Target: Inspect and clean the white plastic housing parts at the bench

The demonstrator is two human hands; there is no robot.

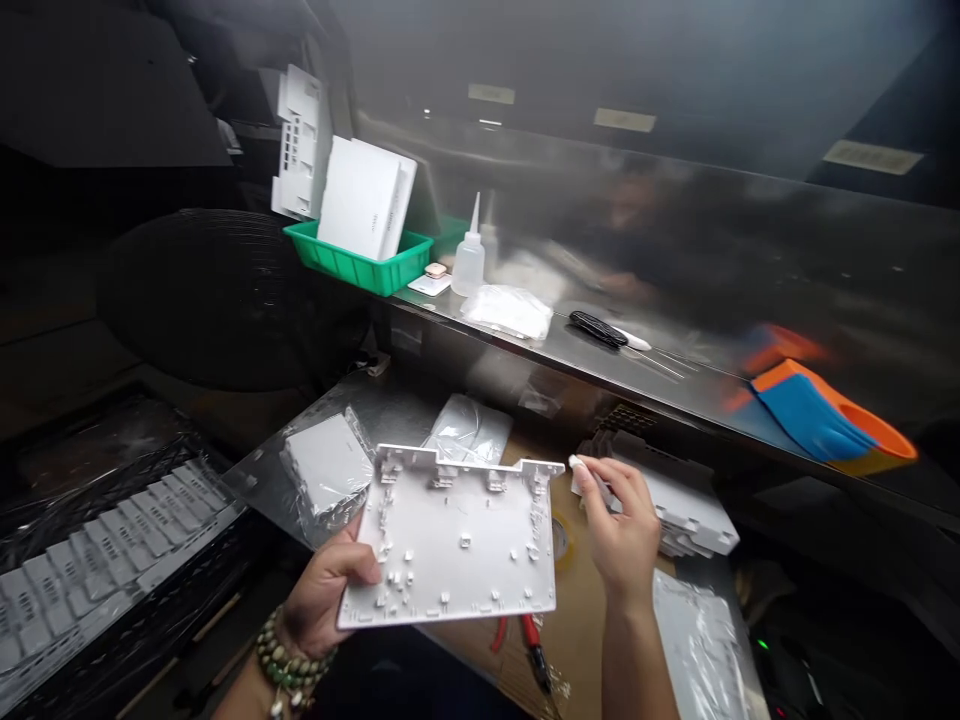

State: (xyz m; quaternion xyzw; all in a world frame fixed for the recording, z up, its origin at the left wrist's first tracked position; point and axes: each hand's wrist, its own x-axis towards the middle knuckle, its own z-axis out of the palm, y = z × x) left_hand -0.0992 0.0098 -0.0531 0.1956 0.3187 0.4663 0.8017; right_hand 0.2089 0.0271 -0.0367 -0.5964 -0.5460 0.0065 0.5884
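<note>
A white plastic panel [465,540] with small raised posts and clips is held tilted over the bench. My left hand [334,580], with bead bracelets at the wrist, grips its lower left edge, thumb on the inner face. Just off the panel's upper right corner, my right hand [619,510] is closed in a pinch on a small white piece [575,462]. What that piece is cannot be made out. Below the panel lie red-handled pliers [534,645], partly hidden, beside small white scraps.
A metal shelf [555,360] carries a green tray [360,268] with white panels, a squeeze bottle [469,265] and a blue-orange holder [825,415]. Stacked white parts [690,500] stand right, a bagged panel [330,465] left, and a crate of white parts [112,550] far left.
</note>
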